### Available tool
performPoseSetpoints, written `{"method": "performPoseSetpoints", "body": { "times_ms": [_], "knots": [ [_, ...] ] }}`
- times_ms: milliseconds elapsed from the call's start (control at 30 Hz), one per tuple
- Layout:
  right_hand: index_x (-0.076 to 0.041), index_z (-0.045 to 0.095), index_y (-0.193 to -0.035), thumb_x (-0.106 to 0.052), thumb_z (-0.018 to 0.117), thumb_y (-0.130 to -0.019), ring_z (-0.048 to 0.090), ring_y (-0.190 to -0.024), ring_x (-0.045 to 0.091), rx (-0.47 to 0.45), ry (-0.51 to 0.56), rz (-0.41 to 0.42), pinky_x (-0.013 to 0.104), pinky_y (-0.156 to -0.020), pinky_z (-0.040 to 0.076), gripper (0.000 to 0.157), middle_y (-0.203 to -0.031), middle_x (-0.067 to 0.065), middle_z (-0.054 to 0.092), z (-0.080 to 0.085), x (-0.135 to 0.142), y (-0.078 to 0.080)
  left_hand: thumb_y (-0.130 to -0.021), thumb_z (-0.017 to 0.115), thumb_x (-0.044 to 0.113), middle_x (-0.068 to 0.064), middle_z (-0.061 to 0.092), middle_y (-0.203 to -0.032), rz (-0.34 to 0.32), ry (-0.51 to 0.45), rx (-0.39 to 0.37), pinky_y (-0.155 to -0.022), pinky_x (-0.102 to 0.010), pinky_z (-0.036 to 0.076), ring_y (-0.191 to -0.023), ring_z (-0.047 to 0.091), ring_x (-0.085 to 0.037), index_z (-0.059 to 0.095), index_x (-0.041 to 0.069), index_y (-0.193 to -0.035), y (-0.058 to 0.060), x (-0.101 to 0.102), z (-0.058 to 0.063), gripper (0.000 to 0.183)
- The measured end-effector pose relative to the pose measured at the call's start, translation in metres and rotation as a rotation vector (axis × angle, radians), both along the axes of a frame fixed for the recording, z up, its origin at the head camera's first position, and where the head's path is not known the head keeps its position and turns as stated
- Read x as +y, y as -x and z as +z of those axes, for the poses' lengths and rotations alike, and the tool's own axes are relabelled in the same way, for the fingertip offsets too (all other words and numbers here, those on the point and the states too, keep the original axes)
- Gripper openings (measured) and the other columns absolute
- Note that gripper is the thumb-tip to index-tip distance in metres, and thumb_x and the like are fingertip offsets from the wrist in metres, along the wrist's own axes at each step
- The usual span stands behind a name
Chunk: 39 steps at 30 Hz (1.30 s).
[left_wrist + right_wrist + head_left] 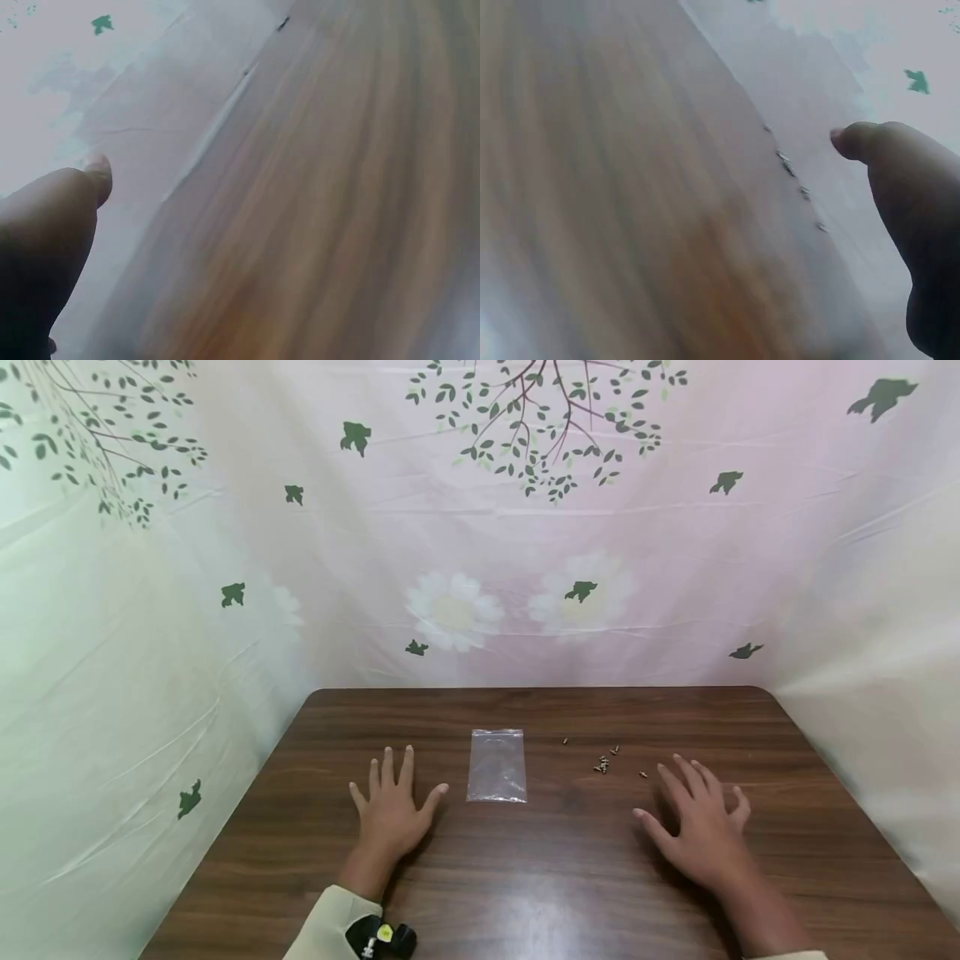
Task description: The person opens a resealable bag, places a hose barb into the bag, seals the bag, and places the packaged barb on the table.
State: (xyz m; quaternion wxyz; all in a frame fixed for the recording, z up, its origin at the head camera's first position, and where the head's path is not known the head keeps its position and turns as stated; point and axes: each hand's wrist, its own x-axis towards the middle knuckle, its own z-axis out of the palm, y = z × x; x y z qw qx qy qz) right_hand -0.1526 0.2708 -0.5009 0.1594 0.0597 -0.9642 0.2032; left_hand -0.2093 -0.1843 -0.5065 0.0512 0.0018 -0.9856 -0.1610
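Resealable bag (497, 766), clear plastic and seemingly flat, lies on the dark wood-grain bench (300, 843) between the 2 hands, its closure strip toward the far edge. Left hand (389, 817) is spread to the left of the bag, palm down, fingers straight and fanned, thumb pointing toward the bag but apart from it; it holds nothing. Right hand (703, 831) is also spread and holds nothing, its fingers slightly bent and its thumb held well out to the side. Whether its fingertips touch the bench, I cannot tell.

Small metal pieces (602, 765), like screws or fittings, lie scattered between the bag and the right hand: 1 tight cluster, a few around it, and 1 just beyond the right hand's fingertips. They are too small to count surely. The right wrist view shows them blurred, in a line beyond the thumb.

Pale sleeve (322, 927) and black wrist device (381, 937) show at the left arm. Behind the bench hangs a cloth backdrop (360, 552) printed with leafy branches, green birds and pale flowers.
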Motion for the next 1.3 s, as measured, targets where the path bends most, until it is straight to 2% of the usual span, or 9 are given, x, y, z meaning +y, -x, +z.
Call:
{"method": "performPoseSetpoints", "body": {
  "times_ms": [233, 433, 700, 833, 967, 1100, 1300],
  "knots": [
    [-0.002, 0.061, -0.148, -0.033, 0.08, -0.097, 0.035, -0.149, 0.053, 0.138, 0.122, 0.099, 0.086, -0.107, 0.014, 0.063, -0.159, 0.028, 0.049, -0.013, -0.024, 0.016, -0.102, 0.046, 0.081, -0.022, 0.02, -0.182, -0.048, -0.07, 0.029, -0.122, -0.089, -0.002, -0.168, 0.017, -0.052, 0.025, 0.021, -0.175, 0.01, 0.021, -0.009, 0.096],
    [0.0, 0.063, -0.145, -0.022, 0.08, -0.096, 0.036, -0.149, 0.052, 0.172, 0.181, 0.14, 0.08, -0.106, 0.018, 0.057, -0.156, 0.026, 0.053, -0.015, -0.043, 0.026, -0.102, 0.045, 0.08, -0.021, 0.023, -0.181, -0.072, -0.09, 0.032, -0.123, -0.088, -0.003, -0.167, 0.02, -0.051, 0.03, 0.021, -0.174, 0.019, 0.035, -0.01, 0.094],
    [0.001, 0.064, -0.144, -0.02, 0.079, -0.099, 0.041, -0.144, 0.048, 0.149, 0.199, 0.175, 0.074, -0.104, 0.024, 0.053, -0.152, 0.025, 0.055, -0.017, -0.069, 0.045, -0.104, 0.046, 0.077, -0.024, 0.03, -0.176, -0.07, -0.129, 0.053, -0.123, -0.088, -0.001, -0.164, 0.026, -0.052, 0.043, 0.015, -0.167, 0.042, 0.051, -0.013, 0.089],
    [0.002, 0.064, -0.144, -0.017, 0.08, -0.099, 0.052, -0.14, 0.045, 0.127, 0.226, 0.198, 0.069, -0.109, 0.039, 0.052, -0.15, 0.023, 0.056, -0.018, -0.086, 0.055, -0.105, 0.045, 0.076, -0.024, 0.036, -0.173, -0.061, -0.122, 0.06, -0.123, -0.088, 0.0, -0.163, 0.028, -0.051, 0.052, 0.014, -0.159, 0.051, 0.059, -0.016, 0.083],
    [0.002, 0.064, -0.145, -0.019, 0.08, -0.1, 0.063, -0.131, 0.041, 0.084, 0.275, 0.225, 0.062, -0.104, 0.055, 0.052, -0.147, 0.02, 0.057, -0.019, -0.106, 0.065, -0.106, 0.044, 0.075, -0.024, 0.041, -0.169, -0.034, -0.118, 0.053, -0.125, -0.086, 0.002, -0.162, 0.029, -0.049, 0.059, 0.014, -0.153, 0.056, 0.064, -0.015, 0.079],
    [0.002, 0.065, -0.143, -0.02, 0.08, -0.1, 0.067, -0.123, 0.037, 0.043, 0.303, 0.236, 0.057, -0.103, 0.057, 0.051, -0.142, 0.018, 0.061, -0.02, -0.127, 0.078, -0.106, 0.045, 0.074, -0.023, 0.043, -0.168, -0.014, -0.129, 0.044, -0.126, -0.084, 0.004, -0.163, 0.027, -0.049, 0.059, 0.012, -0.153, 0.057, 0.068, -0.015, 0.079],
    [0.002, 0.069, -0.135, -0.021, 0.081, -0.099, 0.067, -0.12, 0.035, -0.007, 0.315, 0.212, 0.055, -0.105, 0.056, 0.044, -0.132, 0.017, 0.065, -0.021, -0.148, 0.09, -0.104, 0.054, 0.07, -0.022, 0.046, -0.165, -0.02, -0.23, 0.058, -0.126, -0.085, 0.003, -0.163, 0.027, -0.049, 0.065, 0.012, -0.145, 0.06, 0.071, -0.015, 0.072]
  ]
}}
